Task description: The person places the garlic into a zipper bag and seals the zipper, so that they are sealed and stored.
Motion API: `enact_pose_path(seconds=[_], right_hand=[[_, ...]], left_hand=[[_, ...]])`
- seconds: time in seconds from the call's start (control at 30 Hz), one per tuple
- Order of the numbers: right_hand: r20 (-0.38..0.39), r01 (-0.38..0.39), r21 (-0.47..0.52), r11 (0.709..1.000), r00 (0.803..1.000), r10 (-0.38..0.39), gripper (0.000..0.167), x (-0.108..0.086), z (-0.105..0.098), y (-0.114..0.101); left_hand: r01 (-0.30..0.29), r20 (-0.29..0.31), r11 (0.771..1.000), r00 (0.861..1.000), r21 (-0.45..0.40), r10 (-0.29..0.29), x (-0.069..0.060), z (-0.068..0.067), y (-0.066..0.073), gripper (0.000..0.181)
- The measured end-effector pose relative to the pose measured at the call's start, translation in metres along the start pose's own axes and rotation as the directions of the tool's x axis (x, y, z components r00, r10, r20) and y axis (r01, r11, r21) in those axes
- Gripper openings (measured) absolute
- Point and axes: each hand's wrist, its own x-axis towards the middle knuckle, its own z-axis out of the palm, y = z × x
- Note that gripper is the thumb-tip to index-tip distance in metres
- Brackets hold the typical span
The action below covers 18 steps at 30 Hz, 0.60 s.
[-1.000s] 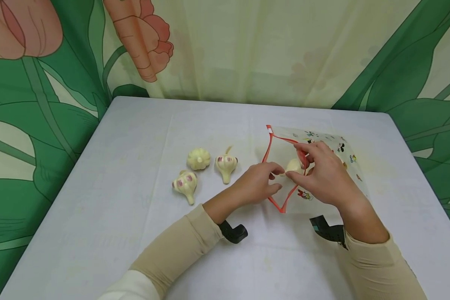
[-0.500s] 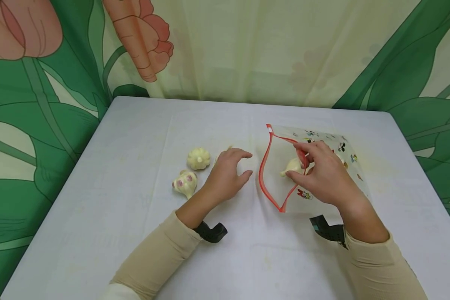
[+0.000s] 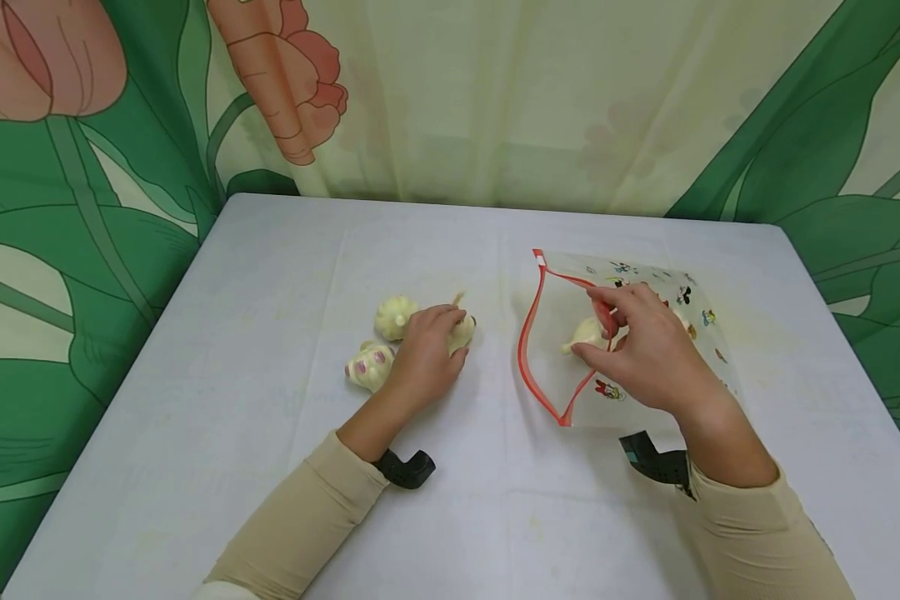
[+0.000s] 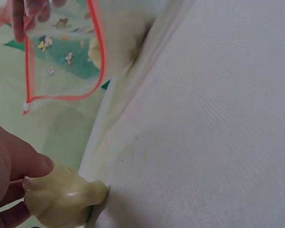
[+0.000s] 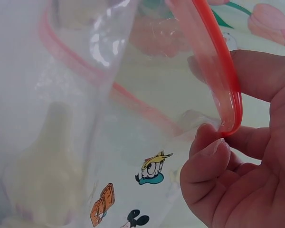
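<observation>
On the white table, my left hand (image 3: 423,354) has its thumb and fingers around a garlic bulb (image 3: 462,332). The left wrist view shows the thumb against this pale bulb (image 4: 61,197), its stem pointing away. My right hand (image 3: 645,350) pinches the red-edged mouth of a clear zip bag (image 3: 525,358) printed with cartoon figures, holding it wide. Inside the bag lies a garlic bulb (image 3: 585,333), partly hidden behind the right hand's fingers. The right wrist view shows thumb and fingers on the red rim (image 5: 235,99), with a blurred bulb (image 5: 47,175) behind the plastic.
Two more garlic bulbs sit left of my left hand: a plain one (image 3: 394,317) at the back and a purple-marked one (image 3: 370,365) nearer, partly behind the hand. A flower-patterned curtain (image 3: 495,100) hangs behind the table (image 3: 270,292).
My left hand has left the bag's mouth, moved left across the table and come onto the nearest garlic bulb. The right hand keeps its hold on the bag.
</observation>
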Motion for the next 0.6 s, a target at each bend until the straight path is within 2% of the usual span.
enact_pose_path(seconds=[0.17, 0.3, 0.43, 0.6], right_hand=[[-0.001, -0.001, -0.002, 1.000, 1.000, 0.001, 0.047, -0.0006, 0.0001, 0.0000], [-0.001, -0.004, -0.001, 1.000, 1.000, 0.004, 0.048, -0.0010, 0.0001, -0.0002], [0.005, -0.005, 0.001, 1.000, 1.000, 0.005, 0.050, -0.0013, 0.0002, 0.0002], [0.005, 0.001, -0.002, 1.000, 1.000, -0.001, 0.049, -0.0015, 0.0001, 0.0007]], left_hand=[[0.028, -0.011, 0.999, 1.000, 0.047, -0.027, -0.0018, 0.0018, -0.0008, 0.039], [0.064, 0.000, 0.998, 0.998, 0.021, -0.064, -0.0034, 0.0031, -0.0021, 0.036], [0.068, 0.017, 0.997, 0.998, -0.019, -0.068, -0.0055, 0.0035, -0.0030, 0.037], [0.081, 0.077, 0.996, 0.994, -0.038, -0.078, -0.0069, -0.0016, 0.0012, 0.036]])
